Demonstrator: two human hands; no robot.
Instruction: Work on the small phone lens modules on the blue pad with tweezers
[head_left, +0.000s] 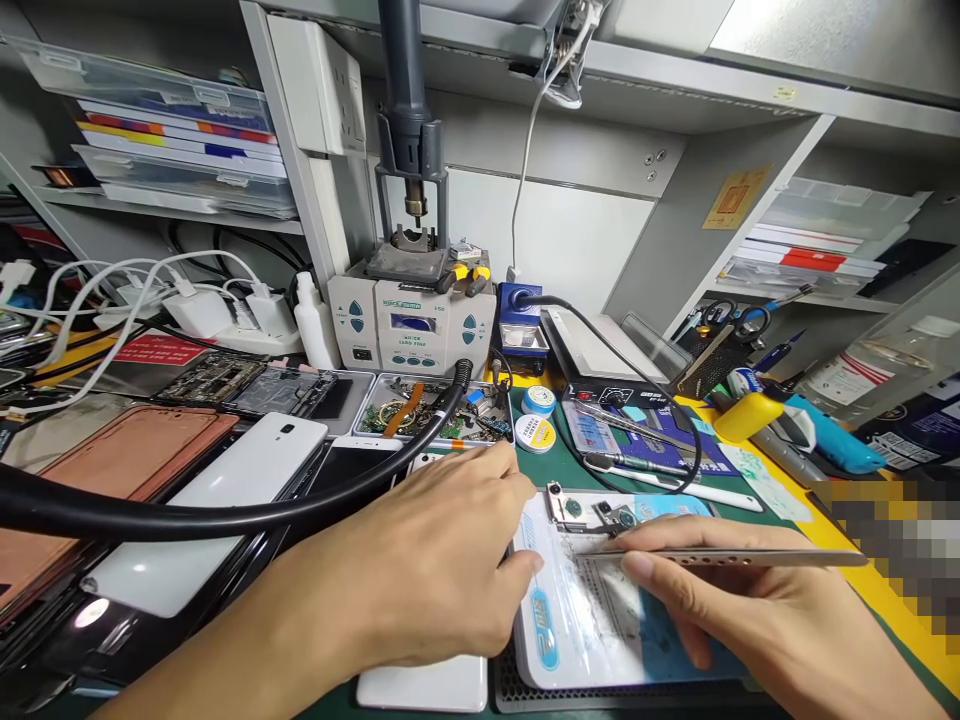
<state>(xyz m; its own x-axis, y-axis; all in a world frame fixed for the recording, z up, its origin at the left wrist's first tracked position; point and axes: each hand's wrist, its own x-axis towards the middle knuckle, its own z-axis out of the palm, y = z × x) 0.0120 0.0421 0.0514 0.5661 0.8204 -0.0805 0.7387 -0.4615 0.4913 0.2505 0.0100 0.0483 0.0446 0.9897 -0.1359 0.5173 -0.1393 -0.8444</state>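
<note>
My right hand [720,585] is closed on metal tweezers [720,558] with a row of holes, their tips pointing left. The tips lie over a white and blue flat box [559,640] with printed lettering. On the box's far part sit a small camera module [568,508] and another camera module [616,516]. My left hand [450,550] lies at the box's left edge with its fingers curled; thumb and forefinger reach its surface, while the other fingertips are hidden. Under that hand is a white phone [424,685].
A thick black hose [225,522] crosses the left side over phones and a white back cover [214,510]. Behind my hands stand a parts tray [375,405], round tins [535,432] and a grey rework station [412,330]. Tools and a white pen [690,488] lie at right.
</note>
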